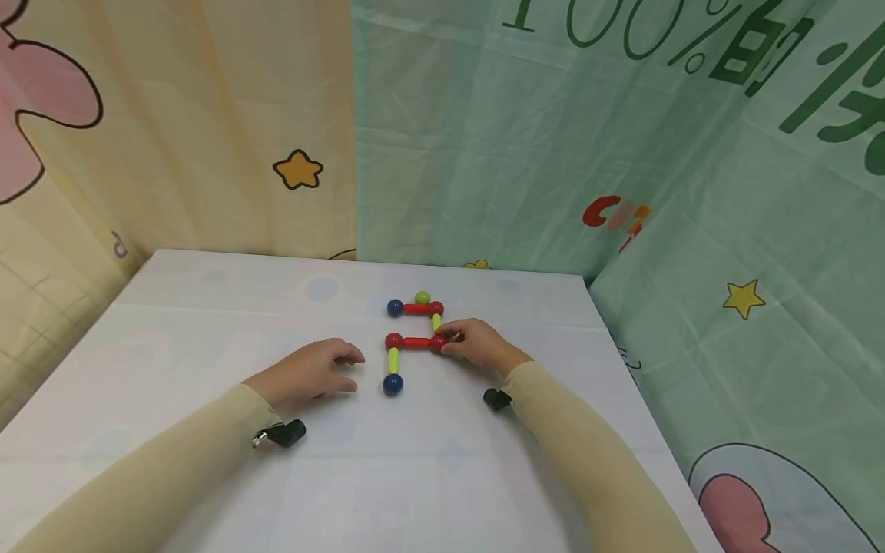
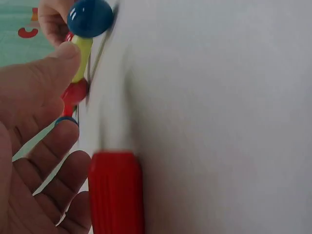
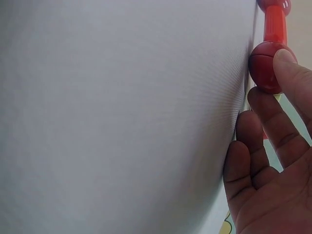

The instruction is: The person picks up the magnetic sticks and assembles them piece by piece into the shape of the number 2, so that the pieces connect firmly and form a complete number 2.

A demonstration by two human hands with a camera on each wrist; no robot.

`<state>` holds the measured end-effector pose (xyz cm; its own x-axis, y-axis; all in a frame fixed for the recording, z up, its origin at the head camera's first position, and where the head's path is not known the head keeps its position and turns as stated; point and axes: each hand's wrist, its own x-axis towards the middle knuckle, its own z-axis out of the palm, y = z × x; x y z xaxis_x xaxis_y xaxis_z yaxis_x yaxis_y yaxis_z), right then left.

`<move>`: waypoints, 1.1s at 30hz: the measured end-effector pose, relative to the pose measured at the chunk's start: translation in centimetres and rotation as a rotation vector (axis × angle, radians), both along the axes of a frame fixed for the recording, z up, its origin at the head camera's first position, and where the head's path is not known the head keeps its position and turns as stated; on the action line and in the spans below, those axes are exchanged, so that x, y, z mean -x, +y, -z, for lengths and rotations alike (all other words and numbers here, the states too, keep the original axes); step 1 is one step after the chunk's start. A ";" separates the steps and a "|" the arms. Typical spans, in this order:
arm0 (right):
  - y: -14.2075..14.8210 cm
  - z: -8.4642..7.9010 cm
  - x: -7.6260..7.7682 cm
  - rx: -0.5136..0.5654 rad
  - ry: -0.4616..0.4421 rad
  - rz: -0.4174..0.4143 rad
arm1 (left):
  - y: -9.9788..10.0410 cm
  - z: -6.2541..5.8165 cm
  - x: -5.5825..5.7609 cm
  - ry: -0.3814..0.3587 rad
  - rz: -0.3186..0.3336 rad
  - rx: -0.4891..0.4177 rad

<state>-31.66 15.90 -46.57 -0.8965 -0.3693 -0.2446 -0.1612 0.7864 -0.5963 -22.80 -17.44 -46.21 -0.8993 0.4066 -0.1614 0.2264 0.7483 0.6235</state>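
On the white table lies a zigzag of balls and rods: a far blue ball (image 1: 395, 307), a red rod (image 1: 416, 309), a red ball (image 1: 435, 308), a yellow rod (image 1: 436, 322), another red rod (image 1: 417, 343) between two red balls, then a yellow rod (image 1: 393, 361) and a near blue ball (image 1: 392, 384). My right hand (image 1: 477, 342) pinches the red ball (image 3: 263, 68) at the right corner between thumb and index finger. To the left, my left hand (image 1: 311, 372) hovers with fingers loosely bent and apart, holding nothing.
A green ball (image 1: 422, 297) sits just behind the far red rod. A blurred red rod-like piece (image 2: 117, 192) shows close up below the left hand in the left wrist view. Printed curtains (image 1: 484, 153) hang behind the table (image 1: 207, 307) and along its sides.
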 end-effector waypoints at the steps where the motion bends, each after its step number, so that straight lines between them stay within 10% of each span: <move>1: 0.0 0.0 0.0 -0.001 0.005 -0.002 | -0.7 0.0 0.0 -0.001 0.006 0.011; 14: 0.1 0.0 0.2 0.003 -0.003 -0.002 | -6.6 0.1 -0.9 -0.038 0.044 0.026; 33: 0.1 0.0 0.2 0.010 -0.039 0.006 | -7.7 0.9 -1.0 -0.064 -0.031 -0.033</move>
